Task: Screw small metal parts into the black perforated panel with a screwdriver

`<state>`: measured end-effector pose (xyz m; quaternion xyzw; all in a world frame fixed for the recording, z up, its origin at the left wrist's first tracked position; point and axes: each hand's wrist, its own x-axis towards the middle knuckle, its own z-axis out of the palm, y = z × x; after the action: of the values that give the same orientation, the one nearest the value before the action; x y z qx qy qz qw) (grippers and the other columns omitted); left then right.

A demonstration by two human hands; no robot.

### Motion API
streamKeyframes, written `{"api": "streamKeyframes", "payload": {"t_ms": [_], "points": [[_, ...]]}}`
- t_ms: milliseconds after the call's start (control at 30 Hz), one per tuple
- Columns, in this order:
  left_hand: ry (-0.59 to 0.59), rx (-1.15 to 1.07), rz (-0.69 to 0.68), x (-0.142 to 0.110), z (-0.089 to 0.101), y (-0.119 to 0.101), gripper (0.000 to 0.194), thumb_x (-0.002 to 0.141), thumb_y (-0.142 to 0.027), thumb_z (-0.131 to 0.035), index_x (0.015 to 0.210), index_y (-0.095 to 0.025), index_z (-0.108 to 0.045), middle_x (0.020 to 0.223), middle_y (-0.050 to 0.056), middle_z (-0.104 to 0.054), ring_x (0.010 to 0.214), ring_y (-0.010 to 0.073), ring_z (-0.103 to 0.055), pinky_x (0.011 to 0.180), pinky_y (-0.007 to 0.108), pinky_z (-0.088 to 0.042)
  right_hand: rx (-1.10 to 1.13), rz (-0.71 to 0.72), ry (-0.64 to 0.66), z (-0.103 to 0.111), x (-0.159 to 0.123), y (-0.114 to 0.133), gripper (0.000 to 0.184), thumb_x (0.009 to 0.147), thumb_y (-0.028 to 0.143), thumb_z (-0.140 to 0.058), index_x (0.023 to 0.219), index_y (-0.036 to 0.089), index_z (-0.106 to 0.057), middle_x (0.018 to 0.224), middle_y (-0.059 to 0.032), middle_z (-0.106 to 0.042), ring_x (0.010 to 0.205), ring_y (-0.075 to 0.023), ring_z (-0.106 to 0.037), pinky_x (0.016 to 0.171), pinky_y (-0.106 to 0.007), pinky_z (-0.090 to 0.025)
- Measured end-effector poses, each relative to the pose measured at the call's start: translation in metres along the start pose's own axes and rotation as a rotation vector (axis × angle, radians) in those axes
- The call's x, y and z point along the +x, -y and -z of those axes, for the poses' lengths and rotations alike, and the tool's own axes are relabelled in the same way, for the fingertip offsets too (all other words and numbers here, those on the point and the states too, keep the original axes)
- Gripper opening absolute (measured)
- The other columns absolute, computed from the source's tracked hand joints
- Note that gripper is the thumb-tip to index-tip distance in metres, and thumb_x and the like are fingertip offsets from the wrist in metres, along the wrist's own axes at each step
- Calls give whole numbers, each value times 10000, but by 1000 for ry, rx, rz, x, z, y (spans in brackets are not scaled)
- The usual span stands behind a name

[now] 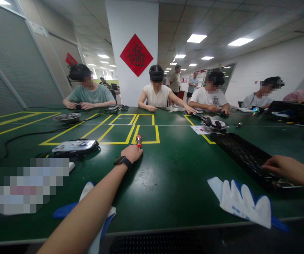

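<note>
Near the middle of the table, my left hand (131, 154), with a black watch on its wrist, is closed around a screwdriver (138, 141). Its red handle points away from me, and the thin shaft shows beside my fingers. On the right, my right hand (280, 166) reaches into a long black tray (243, 157). Its fingers are bent together over small parts (284, 182) at the tray's near end; whatever they pinch is too small to make out. A white and blue glove (243, 203) lies in front of the tray. Another glove (87, 190) is partly covered by my left forearm.
Yellow tape (144, 142) marks rectangles on the green table (152, 197). A handheld console-like device (75, 146) and cables lie left, near a metal bowl (66, 118). Another bowl (214, 124) holds dark parts beyond the tray. Several people with headsets sit opposite.
</note>
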<state>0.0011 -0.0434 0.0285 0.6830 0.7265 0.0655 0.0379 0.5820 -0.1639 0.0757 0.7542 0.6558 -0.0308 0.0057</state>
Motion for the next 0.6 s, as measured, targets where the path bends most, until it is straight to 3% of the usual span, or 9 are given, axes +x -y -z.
{"api": "streamKeyframes", "payload": {"t_ms": [167,267,367,600], "points": [[9,0,3,-2,2,0,447,778,-500,-357,870,-162,-633,958,133,-650,868,246,-613,685,298,-466,21,2,-158,2,14,5,556,704,522,-485,1003,80,-639,1031,-166,-637,872,-284,-612,733,-343,-473],[7,-7,0,-2,2,0,449,779,-501,-355,879,-162,-632,971,133,-648,872,243,-614,686,293,-466,61,102,-131,0,5,-8,567,700,523,-510,1107,138,-600,1123,-130,-604,941,-273,-598,811,-337,-470],[-3,-4,7,-2,1,1,457,776,-510,-354,880,-163,-633,977,133,-647,876,244,-613,687,295,-467,123,176,1,-1,-13,-26,434,697,518,-542,1034,266,-648,1099,-48,-630,975,-256,-595,836,-322,-480],[12,-10,18,-3,2,0,463,779,-511,-346,880,-166,-638,981,133,-647,888,248,-611,697,305,-471,81,276,37,-15,-35,-46,284,689,505,-547,837,325,-711,951,-24,-679,906,-251,-620,819,-334,-500]]}}
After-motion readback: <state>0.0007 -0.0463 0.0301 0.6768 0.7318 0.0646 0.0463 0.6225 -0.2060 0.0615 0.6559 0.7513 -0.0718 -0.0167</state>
